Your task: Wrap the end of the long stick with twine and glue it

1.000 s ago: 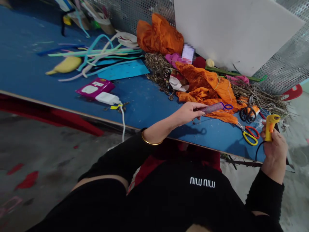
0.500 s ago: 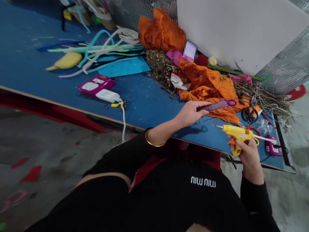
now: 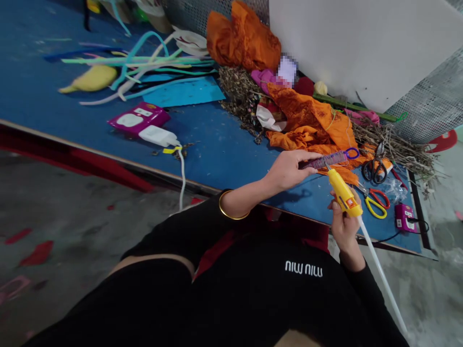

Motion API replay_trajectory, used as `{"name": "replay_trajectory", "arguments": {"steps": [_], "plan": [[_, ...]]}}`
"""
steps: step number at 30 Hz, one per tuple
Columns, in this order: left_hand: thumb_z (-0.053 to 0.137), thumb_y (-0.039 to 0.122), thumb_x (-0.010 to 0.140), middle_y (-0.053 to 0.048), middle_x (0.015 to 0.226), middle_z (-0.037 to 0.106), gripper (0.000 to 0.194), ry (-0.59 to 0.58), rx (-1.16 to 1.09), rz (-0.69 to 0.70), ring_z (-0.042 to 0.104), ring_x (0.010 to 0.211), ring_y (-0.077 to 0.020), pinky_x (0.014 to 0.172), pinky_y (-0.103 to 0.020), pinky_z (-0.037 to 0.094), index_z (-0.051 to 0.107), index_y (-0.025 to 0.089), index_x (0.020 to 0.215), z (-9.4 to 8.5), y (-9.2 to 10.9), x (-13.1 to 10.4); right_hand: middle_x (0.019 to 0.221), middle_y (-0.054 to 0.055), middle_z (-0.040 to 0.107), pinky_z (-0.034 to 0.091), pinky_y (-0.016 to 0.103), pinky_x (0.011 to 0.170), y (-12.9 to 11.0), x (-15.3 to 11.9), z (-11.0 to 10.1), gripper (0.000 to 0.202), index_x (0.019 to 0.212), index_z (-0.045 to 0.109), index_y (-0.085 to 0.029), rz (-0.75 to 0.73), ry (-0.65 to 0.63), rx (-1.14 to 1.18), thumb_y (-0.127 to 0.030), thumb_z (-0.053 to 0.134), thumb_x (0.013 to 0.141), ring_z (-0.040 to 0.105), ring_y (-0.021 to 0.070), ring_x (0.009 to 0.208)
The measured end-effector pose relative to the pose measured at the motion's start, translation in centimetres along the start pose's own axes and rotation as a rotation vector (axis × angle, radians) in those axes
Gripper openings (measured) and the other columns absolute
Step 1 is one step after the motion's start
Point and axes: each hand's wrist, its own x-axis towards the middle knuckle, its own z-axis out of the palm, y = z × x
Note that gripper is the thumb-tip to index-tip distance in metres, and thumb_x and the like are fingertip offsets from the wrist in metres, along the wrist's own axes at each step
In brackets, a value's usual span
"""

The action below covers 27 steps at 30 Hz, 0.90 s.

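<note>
Far left: yellow pouch-like item (image 3: pixel 92 78), fuzzy strips (image 3: pixel 144 62) and light-blue sheet (image 3: pixel 186 91) lie as in both earlier frames, just shifted slightly with the camera. Same for the purple socket box (image 3: pixel 126 120) with its white plug (image 3: pixel 158 136).

Left hand (image 3: pixel 289 169): thumb and fingers clamped on the left end of the purple wrapped rod (image 3: pixel 331 159), same grip as before. Rod is held above the blue table (image 3: pixel 224 144), in front of the orange cloth (image 3: pixel 311 118), loop (image 3: pixel 352 153) at its right end.

Right hand (image 3: pixel 345 219): closed around the yellow glue gun (image 3: pixel 338 187). Main change is here. 1.0 s ago the gun was out by the table's right end, well apart from the rod; 0.5 s ago side-on, nozzle pointing left. Now turned nozzle-up, tip at the rod's lower edge; can't tell if touching. White glue stick (image 3: pixel 381 274) runs out the back, down right.

Hands near each other, not touching. Red-and-yellow-handled scissors (image 3: pixel 376 202), partly blocked by the gun 0.5 s ago, now show more fully. Second socket box (image 3: pixel 405 217) at the right end, unchanged since 0.5 s ago.
</note>
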Motion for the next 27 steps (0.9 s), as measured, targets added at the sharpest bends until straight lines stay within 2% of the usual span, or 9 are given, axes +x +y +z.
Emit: {"name": "replay_trajectory", "arguments": {"steps": [5, 8, 14, 20, 27], "plan": [[0.075, 0.017, 0.085, -0.007, 0.123, 0.079, 0.040, 0.019, 0.024, 0.013, 0.073, 0.113, -0.0234, 0.102, -0.037, 0.055, 0.076, 0.019, 0.124, 0.3, -0.1, -0.1, 0.136, 0.016, 0.066, 0.062, 0.046, 0.093, 0.3, -0.1, 0.5, 0.036, 0.132, 0.065, -0.027, -0.192, 0.012, -0.172, -0.032, 0.062, 0.097, 0.072, 0.0292, 0.111], [0.075, 0.018, 0.085, -0.008, 0.123, 0.079, 0.040, 0.018, 0.031, 0.008, 0.073, 0.113, -0.0236, 0.102, -0.036, 0.054, 0.076, 0.017, 0.124, 0.4, 0.0, -0.1, 0.135, 0.016, 0.067, 0.061, 0.044, 0.094, 0.0, 0.2, 0.7, 0.043, 0.141, 0.059, -0.027, -0.235, 0.018, -0.221, -0.032, 0.061, 0.098, 0.070, 0.0294, 0.118], [0.075, 0.015, 0.083, -0.007, 0.121, 0.079, 0.042, 0.029, 0.039, -0.004, 0.074, 0.111, -0.0227, 0.098, -0.033, 0.055, 0.076, 0.019, 0.124, 0.4, 0.2, -0.1, 0.131, 0.016, 0.068, 0.059, 0.038, 0.092, -0.5, 0.7, 0.9, 0.040, 0.140, 0.060, -0.020, -0.283, 0.009, -0.350, -0.032, 0.056, 0.101, 0.070, 0.0260, 0.116], [0.076, 0.012, 0.082, -0.007, 0.121, 0.079, 0.042, 0.030, 0.048, -0.022, 0.074, 0.112, -0.0229, 0.102, -0.035, 0.054, 0.077, 0.018, 0.123, 0.5, 0.2, 0.0, 0.133, 0.016, 0.067, 0.058, 0.039, 0.095, -0.6, 0.7, 0.9, 0.038, 0.137, 0.061, -0.021, -0.279, -0.003, -0.383, -0.032, 0.054, 0.102, 0.070, 0.0256, 0.115], [0.076, 0.013, 0.082, -0.007, 0.119, 0.080, 0.042, 0.030, 0.071, -0.016, 0.075, 0.107, -0.0220, 0.099, -0.034, 0.056, 0.077, 0.018, 0.125, 0.4, 0.3, 0.0, 0.134, 0.017, 0.067, 0.058, 0.039, 0.095, -0.8, 0.6, 0.9, 0.041, 0.141, 0.058, -0.021, -0.277, -0.001, -0.418, -0.034, 0.053, 0.102, 0.072, 0.0259, 0.112]]}}
